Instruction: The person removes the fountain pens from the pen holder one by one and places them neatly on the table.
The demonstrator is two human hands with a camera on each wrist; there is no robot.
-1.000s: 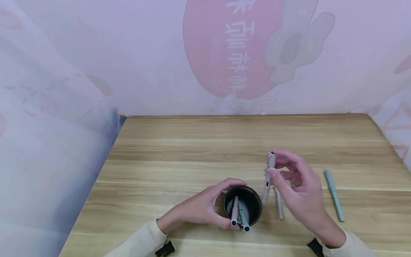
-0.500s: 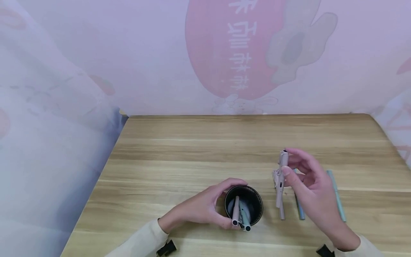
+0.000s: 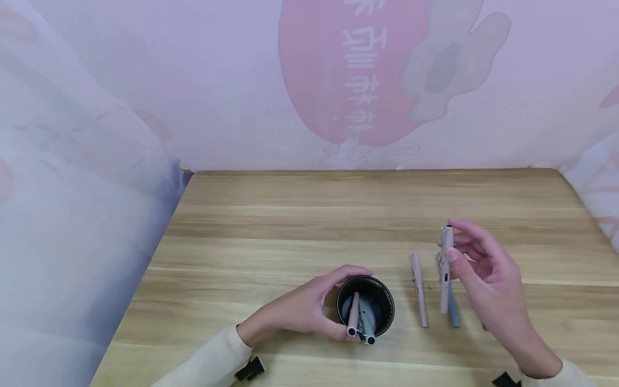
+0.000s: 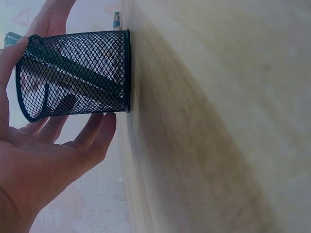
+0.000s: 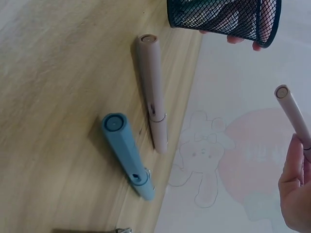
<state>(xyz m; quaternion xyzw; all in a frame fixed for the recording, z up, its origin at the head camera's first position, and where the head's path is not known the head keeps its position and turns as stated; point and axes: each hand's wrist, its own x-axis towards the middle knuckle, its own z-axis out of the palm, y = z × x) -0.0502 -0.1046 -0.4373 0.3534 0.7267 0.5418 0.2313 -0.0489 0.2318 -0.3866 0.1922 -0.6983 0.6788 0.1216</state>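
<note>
My left hand is curled round a black mesh pen holder standing on the table, its thumb at the rim. Inside lean a pale pink pen and a green pen. To the right, my right hand pinches another pale pink pen between thumb and fingers, held upright above the table. Below it lies a blue pen, partly covered in the head view. Between the holder and the right hand, one more pale pink pen rests on the wood.
The wooden table reaches back to a pale curtain printed with a pink shape and a rabbit. Something with a metal clip shows at the right wrist view's bottom edge, mostly cut off.
My right hand has moved right with the pale pink pen, away from the holder and past the pink pen on the table. It now covers the teal pen at the right. My left hand stays put.
</note>
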